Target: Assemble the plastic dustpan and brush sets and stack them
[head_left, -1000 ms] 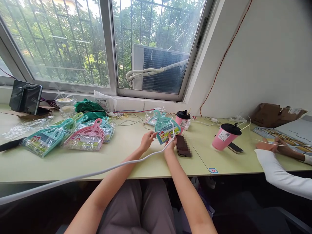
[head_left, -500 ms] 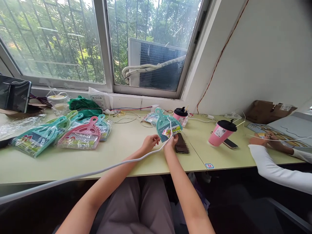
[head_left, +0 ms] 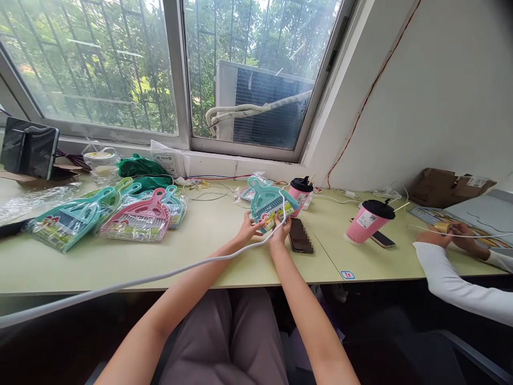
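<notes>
A teal toy-sized dustpan and brush set [head_left: 266,197], with a printed label across its lower part, is held up over the table, handle pointing away. My left hand [head_left: 247,232] grips its lower left edge, thumb and fingers closed on it. On the lower right, my right hand [head_left: 280,231] also has its fingers closed around the edge. A white cable [head_left: 224,258] runs across in front of the set and my right hand. Under and beside that hand lies a dark phone [head_left: 300,236] on the table.
Packaged dustpan sets in teal [head_left: 68,222] and pink [head_left: 138,219] lie at the left. Pink lidded cups [head_left: 363,227] stand to the right and behind the set. Farther right, a co-worker's hands [head_left: 436,236] hold something small and yellowish. A tablet [head_left: 30,147] stands far left.
My left hand has moved from beside the dustpan set to grip its left edge. The set has risen slightly and tilted, its label turned more towards me.
</notes>
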{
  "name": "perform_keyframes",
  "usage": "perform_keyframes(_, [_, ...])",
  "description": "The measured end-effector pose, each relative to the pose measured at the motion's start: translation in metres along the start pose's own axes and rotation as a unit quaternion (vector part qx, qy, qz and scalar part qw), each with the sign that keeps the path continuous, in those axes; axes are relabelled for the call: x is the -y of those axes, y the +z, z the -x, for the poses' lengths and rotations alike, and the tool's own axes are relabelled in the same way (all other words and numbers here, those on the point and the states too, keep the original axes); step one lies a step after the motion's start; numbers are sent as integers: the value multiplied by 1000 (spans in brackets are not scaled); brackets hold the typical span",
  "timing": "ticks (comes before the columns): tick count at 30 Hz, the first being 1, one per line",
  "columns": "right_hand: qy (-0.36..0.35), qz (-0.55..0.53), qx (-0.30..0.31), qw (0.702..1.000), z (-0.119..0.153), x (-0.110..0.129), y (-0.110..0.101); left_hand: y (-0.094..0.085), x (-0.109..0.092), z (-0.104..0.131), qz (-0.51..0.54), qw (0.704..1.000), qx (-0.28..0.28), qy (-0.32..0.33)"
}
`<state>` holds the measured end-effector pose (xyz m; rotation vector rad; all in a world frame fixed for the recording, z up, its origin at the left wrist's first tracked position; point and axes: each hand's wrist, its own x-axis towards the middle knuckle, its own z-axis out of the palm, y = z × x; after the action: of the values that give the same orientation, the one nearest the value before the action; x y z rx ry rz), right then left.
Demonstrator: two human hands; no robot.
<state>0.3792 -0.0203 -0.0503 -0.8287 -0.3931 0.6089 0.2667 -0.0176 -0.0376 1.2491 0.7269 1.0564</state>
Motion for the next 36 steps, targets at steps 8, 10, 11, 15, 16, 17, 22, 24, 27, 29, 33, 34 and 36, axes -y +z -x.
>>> perform_keyframes(8, [12, 6, 12, 1000, 6, 5, 2, -4, 5, -3, 38, 999, -14, 5])
perform_keyframes(10, [14, 7, 16, 1000, 5, 5, 2, -4, 6, -4, 50, 999, -17, 0])
perform_keyframes(11, [14, 7, 16, 1000, 5, 5, 2, -4, 6, -5, 51, 998, -23, 1])
perform_keyframes(15, [10, 15, 10, 1000, 4, 5, 2, -5, 6, -6, 38, 998, -56, 13])
perform_keyframes(16, [10, 15, 8, 1000, 4, 5, 2, -6, 6, -6, 34, 998, -60, 14])
perform_keyframes(17, [10, 15, 6, 1000, 4, 5, 2, -6, 6, -6, 30, 998, -61, 15])
perform_keyframes(22, [15, 7, 3, 1000, 6, 5, 1, -4, 5, -6, 28, 997, -76, 6])
perform_keyframes(24, [25, 1, -1, 1000, 6, 6, 1, -4, 4, -5, 27, 996, -81, 1])
perform_keyframes(27, [44, -7, -8, 999, 7, 8, 1, -3, 2, -4, 25, 996, -83, -4])
perform_keyframes(29, [50, -7, -10, 999, 7, 9, 1, -2, 1, -4, 23, 996, -86, -6])
perform_keyframes(33, [46, -2, -9, 999, 7, 11, 1, 0, 2, -1, 17, 996, -82, -5])
perform_keyframes(34, [45, 2, -7, 999, 7, 11, 1, 1, 3, -1, 10, 997, -82, -2])
perform_keyframes(36, [40, 10, 0, 999, 6, 11, 0, 2, 5, 0, -23, 995, -94, 10])
